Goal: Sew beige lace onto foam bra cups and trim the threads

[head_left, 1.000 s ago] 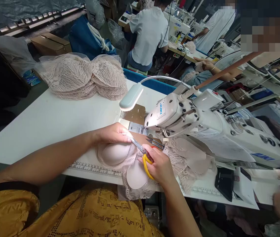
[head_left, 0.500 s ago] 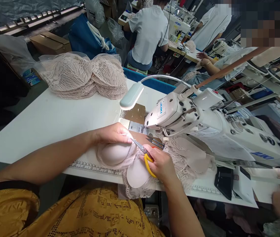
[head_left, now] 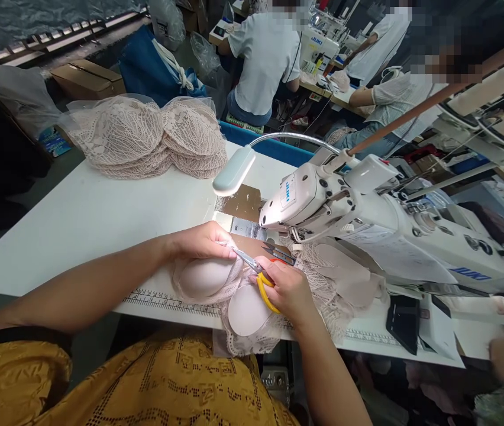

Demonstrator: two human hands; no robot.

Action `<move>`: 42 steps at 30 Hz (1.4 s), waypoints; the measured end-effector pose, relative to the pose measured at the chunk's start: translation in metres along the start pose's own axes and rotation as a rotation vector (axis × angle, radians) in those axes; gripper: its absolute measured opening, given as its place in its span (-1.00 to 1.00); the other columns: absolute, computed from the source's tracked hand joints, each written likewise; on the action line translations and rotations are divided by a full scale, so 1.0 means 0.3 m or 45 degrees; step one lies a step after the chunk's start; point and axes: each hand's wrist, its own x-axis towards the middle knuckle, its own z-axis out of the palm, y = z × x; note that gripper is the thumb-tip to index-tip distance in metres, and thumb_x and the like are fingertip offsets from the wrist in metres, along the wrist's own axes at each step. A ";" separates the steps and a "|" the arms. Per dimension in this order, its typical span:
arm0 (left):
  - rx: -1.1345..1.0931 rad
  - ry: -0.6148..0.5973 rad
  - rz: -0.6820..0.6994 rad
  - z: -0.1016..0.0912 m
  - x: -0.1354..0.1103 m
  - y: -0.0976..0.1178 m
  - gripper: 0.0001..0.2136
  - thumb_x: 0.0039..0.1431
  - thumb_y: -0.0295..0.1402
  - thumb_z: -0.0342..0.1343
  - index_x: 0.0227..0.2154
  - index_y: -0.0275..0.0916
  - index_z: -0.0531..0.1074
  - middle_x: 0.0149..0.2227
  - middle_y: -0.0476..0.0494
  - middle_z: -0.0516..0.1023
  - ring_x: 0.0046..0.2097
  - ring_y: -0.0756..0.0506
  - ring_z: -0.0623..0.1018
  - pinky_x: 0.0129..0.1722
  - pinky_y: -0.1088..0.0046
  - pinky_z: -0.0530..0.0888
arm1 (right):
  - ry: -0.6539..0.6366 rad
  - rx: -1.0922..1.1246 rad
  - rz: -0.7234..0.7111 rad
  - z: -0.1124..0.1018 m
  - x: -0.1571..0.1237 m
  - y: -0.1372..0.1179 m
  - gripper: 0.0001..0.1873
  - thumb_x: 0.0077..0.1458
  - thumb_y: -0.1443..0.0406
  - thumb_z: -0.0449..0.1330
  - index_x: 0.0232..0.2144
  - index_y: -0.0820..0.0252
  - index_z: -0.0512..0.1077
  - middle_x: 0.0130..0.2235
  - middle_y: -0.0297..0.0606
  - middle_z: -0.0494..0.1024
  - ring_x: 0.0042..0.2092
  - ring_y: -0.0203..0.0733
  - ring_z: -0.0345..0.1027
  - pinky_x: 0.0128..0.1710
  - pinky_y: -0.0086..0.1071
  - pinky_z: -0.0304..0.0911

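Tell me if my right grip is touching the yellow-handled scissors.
Touching. The head view shows it plainly: the right grip is wrapped around the handle end of the yellow-handled scissors, with no gap between them.

Open lane: white tabletop, left of the left hand, as far as the lace stack; overhead obstacle: lamp, between stack and machine; barrier on the right: sewing machine; close beside the right hand: black snips, loose lace; gap between hands: bridged by yellow-handled scissors; below: padded lace piece.
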 end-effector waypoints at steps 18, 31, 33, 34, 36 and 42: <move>-0.032 -0.067 0.154 0.006 0.008 -0.008 -0.76 0.10 -0.24 0.27 -0.24 -0.28 0.63 -0.22 -0.22 0.65 -0.19 -0.13 0.60 -0.17 0.41 0.51 | -0.131 0.276 0.279 -0.050 -0.021 -0.027 -0.55 0.09 0.11 0.23 0.01 0.13 0.41 -0.33 -0.27 0.49 -0.33 -0.19 0.37 -0.34 -0.39 0.26; 0.043 -0.001 0.098 -0.001 0.013 -0.021 -0.74 0.06 -0.19 0.29 -0.33 -0.32 0.61 -0.35 -0.16 0.62 -0.32 -0.05 0.53 -0.30 0.49 0.44 | -0.215 0.240 0.247 -0.071 -0.001 -0.055 -0.61 0.09 0.14 0.23 -0.03 0.11 0.42 -0.38 -0.30 0.43 -0.34 -0.19 0.30 -0.38 -0.42 0.14; 0.043 -0.009 0.106 -0.002 0.013 -0.022 -0.74 0.06 -0.20 0.29 -0.34 -0.33 0.61 -0.36 -0.16 0.60 -0.34 -0.04 0.52 -0.32 0.50 0.42 | -0.236 0.265 0.254 -0.075 0.002 -0.059 -0.63 0.10 0.13 0.23 -0.05 0.10 0.42 -0.40 -0.32 0.41 -0.37 -0.21 0.27 -0.40 -0.43 0.12; 0.035 -0.012 0.108 -0.003 0.013 -0.022 -0.75 0.06 -0.21 0.29 -0.35 -0.34 0.61 -0.37 -0.15 0.60 -0.35 -0.04 0.51 -0.33 0.50 0.42 | -0.244 0.281 0.255 -0.077 0.004 -0.061 -0.64 0.11 0.13 0.23 -0.06 0.10 0.42 -0.42 -0.34 0.39 -0.39 -0.22 0.26 -0.42 -0.43 0.10; 0.021 -0.022 0.110 -0.002 0.014 -0.023 -0.76 0.06 -0.22 0.29 -0.35 -0.34 0.60 -0.39 -0.13 0.58 -0.36 -0.02 0.49 -0.35 0.52 0.40 | -0.251 0.322 0.249 -0.079 0.006 -0.064 -0.68 0.12 0.13 0.22 -0.09 0.10 0.42 -0.44 -0.37 0.37 -0.42 -0.25 0.23 -0.44 -0.45 0.08; 0.001 0.001 0.059 0.003 0.010 -0.016 -0.76 0.06 -0.21 0.29 -0.45 -0.34 0.56 -0.49 -0.06 0.51 -0.45 0.04 0.42 -0.43 0.56 0.36 | -0.217 0.395 0.222 -0.061 0.001 -0.062 -0.73 0.15 0.11 0.20 -0.15 0.12 0.44 -0.51 -0.41 0.33 -0.48 -0.29 0.21 -0.47 -0.48 0.06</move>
